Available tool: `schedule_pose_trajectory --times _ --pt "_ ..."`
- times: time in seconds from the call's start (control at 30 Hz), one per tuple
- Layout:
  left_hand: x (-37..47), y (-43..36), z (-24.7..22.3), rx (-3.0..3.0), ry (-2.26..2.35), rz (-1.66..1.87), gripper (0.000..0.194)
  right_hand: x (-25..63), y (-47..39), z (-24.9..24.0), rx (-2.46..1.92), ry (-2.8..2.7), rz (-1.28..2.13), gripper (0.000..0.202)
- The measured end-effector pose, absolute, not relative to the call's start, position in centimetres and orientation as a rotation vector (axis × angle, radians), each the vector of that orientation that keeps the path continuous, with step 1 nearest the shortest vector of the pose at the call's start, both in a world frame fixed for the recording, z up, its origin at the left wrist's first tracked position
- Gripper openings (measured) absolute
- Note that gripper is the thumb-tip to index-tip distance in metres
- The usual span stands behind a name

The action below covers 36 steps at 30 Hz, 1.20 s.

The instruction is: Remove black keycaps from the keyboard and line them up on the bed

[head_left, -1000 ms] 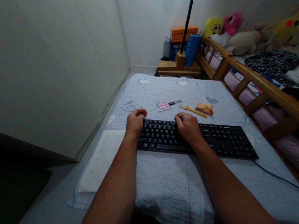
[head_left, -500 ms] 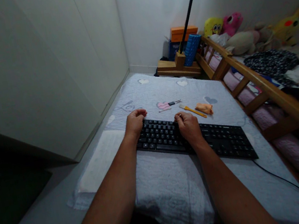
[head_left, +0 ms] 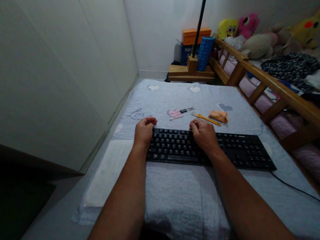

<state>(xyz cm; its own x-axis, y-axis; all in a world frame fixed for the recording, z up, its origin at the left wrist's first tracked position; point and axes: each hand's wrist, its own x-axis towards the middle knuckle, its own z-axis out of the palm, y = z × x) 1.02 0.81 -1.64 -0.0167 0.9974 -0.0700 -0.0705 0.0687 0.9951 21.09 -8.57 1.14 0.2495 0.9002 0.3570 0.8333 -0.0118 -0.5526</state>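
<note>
A black keyboard (head_left: pixel 176 144) lies across the quilted bedspread. At its left end, my left hand (head_left: pixel 146 132) is curled round the back corner, fingers bent over the far edge. My right hand (head_left: pixel 203 134) is over the keys right of the middle, hiding some of them. Its thumb and fingers are pinched together; a small pale tip shows at them, too small to name. Beyond the keyboard are a yellow-handled brush (head_left: pixel 209 119), a crumpled orange cloth (head_left: pixel 219 116), tweezers with a dark middle (head_left: pixel 183 111) and a thin white swab-like stick (head_left: pixel 176 118).
A pale flat sheet (head_left: pixel 107 174) lies left of the keyboard. The keyboard's cable (head_left: pixel 297 187) runs off to the right. A wooden bed rail (head_left: pixel 280 87) borders the right side, and a pale cupboard (head_left: pixel 77 68) the left. A black lamp pole (head_left: pixel 202 8) rises at the back.
My right hand has shifted slightly to the right along the keys, uncovering a few of them. My left hand and the keyboard have stayed in place.
</note>
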Motion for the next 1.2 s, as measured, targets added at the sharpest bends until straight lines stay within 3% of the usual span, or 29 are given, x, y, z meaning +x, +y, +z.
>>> schedule_pose_trajectory --times 1.2 --pt "1.0 1.1 -2.2 1.089 1.193 1.200 0.028 21.8 -10.7 0.8 -1.813 -1.646 0.117 0.025"
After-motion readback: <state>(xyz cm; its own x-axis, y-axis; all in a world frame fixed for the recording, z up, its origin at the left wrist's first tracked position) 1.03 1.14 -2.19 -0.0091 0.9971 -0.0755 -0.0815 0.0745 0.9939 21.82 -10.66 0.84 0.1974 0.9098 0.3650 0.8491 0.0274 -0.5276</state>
